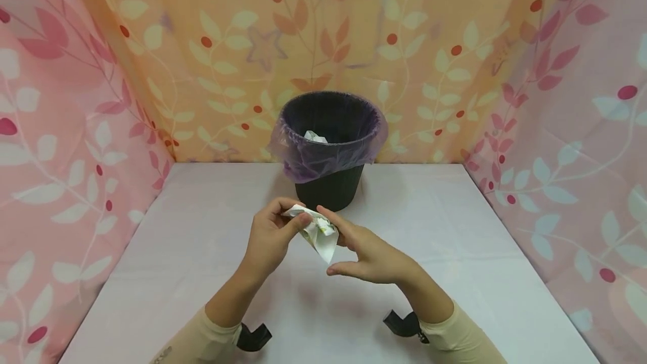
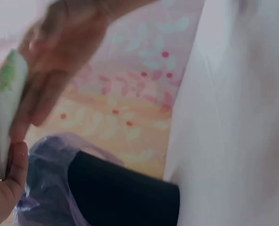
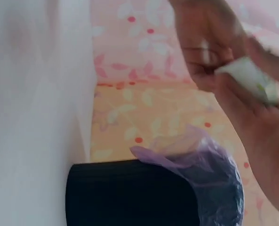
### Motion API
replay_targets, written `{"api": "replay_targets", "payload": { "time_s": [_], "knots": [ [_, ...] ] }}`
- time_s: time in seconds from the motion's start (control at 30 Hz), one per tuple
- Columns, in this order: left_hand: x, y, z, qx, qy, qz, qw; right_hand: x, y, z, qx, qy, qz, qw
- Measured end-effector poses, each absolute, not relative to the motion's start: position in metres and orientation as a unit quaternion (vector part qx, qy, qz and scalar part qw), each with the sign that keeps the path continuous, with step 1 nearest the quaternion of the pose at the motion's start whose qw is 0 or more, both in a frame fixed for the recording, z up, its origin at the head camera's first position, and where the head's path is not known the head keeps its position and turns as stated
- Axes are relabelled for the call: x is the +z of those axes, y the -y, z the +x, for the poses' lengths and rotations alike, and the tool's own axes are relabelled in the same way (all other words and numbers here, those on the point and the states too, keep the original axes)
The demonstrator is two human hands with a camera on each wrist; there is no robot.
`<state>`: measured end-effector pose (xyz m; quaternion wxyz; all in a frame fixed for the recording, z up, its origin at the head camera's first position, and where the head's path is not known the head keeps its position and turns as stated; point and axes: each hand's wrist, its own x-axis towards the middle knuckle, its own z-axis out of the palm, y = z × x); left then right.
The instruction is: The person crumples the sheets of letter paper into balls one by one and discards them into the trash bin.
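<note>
A folded, creased piece of white paper with green and yellow print (image 1: 321,240) is held up above the white table, just in front of the bin. My left hand (image 1: 268,236) pinches its upper left part between thumb and fingers. On the other side, the extended fingers of my right hand (image 1: 376,254) lie against the paper's right edge, with the thumb apart below it. Green and reddish print shows on the paper (image 2: 10,77) in the left wrist view. The right wrist view shows the paper (image 3: 247,77) blurred, partly hidden behind fingers.
A black bin (image 1: 328,190) stands at the table's back, lined with a translucent purple bag (image 1: 318,164) folded over its rim. Inside lies a crumpled white piece (image 1: 315,137). Floral cloth walls (image 1: 202,72) enclose the white table (image 1: 202,212) at the back and both sides.
</note>
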<state>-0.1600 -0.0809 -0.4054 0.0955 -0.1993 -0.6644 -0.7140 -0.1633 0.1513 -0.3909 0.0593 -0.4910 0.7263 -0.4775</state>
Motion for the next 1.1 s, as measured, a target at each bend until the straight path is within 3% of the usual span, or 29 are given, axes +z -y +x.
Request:
{"api": "replay_targets", "payload": {
  "time_s": [0.17,0.3,0.67,0.8,0.93,1.03,1.1],
  "knots": [
    [-0.406,0.074,-0.156,-0.741,0.633,-0.202,0.099,-0.398,-0.142,-0.165,-0.478,-0.735,-0.461,-0.134],
    [-0.411,0.066,-0.152,-0.738,0.637,-0.189,0.119,-0.402,-0.137,-0.164,-0.501,-0.724,-0.429,-0.203],
    [-0.410,0.057,-0.145,-0.592,0.733,-0.289,0.168,-0.399,-0.140,-0.162,-0.606,-0.729,-0.276,-0.162],
    [-0.408,0.063,-0.148,-0.682,0.678,-0.249,0.117,-0.398,-0.138,-0.161,-0.580,-0.731,-0.326,-0.150],
    [-0.404,0.071,-0.153,-0.765,0.614,-0.186,0.053,-0.393,-0.146,-0.164,-0.537,-0.732,-0.413,-0.076],
    [-0.404,0.073,-0.155,-0.779,0.600,-0.172,0.057,-0.391,-0.150,-0.163,-0.502,-0.742,-0.442,-0.046],
    [-0.407,0.071,-0.154,-0.766,0.609,-0.188,0.084,-0.392,-0.147,-0.160,-0.487,-0.754,-0.436,-0.065]
  ]
}}
